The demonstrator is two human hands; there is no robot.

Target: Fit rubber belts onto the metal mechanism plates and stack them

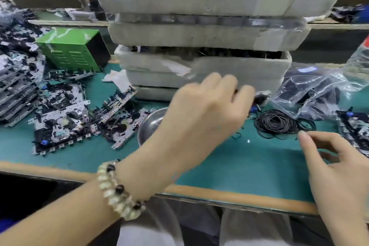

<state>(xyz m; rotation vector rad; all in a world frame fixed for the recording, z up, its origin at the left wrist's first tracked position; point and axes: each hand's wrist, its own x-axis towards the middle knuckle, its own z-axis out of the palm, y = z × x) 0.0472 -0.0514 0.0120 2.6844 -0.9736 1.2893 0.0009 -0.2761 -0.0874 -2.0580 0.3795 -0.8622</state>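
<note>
A: Two hands are busy here. What are they doing?
B: The left hand [203,110] curls round a blurred mechanism plate [261,99] at one o'clock. The right hand [335,158], at four o'clock, reaches the rubber belts [279,124]; I cannot tell whether it grips one.
A: How far along?
B: Midway, I'd judge: stacked plates [16,90] at nine o'clock, loose plates [65,118] beside them, many belts left on the tabletop [239,166].
</note>
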